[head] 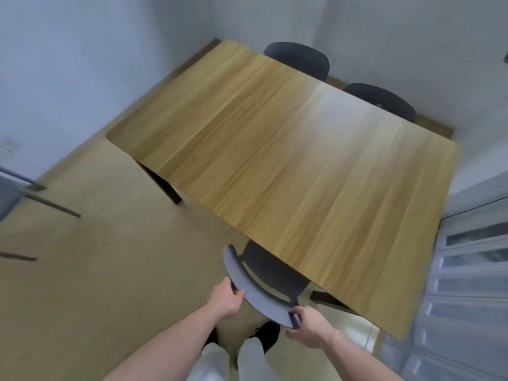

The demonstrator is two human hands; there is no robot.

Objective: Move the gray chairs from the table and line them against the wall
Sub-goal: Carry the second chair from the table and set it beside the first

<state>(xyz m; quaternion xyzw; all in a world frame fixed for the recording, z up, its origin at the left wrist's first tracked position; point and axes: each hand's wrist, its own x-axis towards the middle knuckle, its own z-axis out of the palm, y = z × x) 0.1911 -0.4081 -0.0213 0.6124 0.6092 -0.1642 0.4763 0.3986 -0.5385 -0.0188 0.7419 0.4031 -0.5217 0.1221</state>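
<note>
Nearest the camera, two light trouser legs (233, 361) and two black shoes (265, 334) are seen on the pale wood-look floor (110, 270). Just ahead, one gray chair (264, 287) is tucked under the near edge of the counter (275, 149), its seat hidden beneath the top and its curved backrest facing the person. The long axis of the backrest runs from upper left to lower right, parallel to that counter edge. The backrest is smooth and matte, with an open slot under its top rail.

The left hand (225, 298) is wrapped over the backrest's left portion, its fingers curled round the rail. The right hand (308, 325) is clamped on the right end, fingers curled round the rim.

The counter is a single rectangular wood-grain top with rounded corners, carried on dark legs.

At the far side, two more chairs of the same dark gray are counted, far chair one (298, 60) and far chair two (380, 101), both pushed in with rounded backs showing above the top. At the left edge a fourth gray chair (16, 193) is partly seen, blurred, with slim metal legs, beside the wall (68, 64).
</note>
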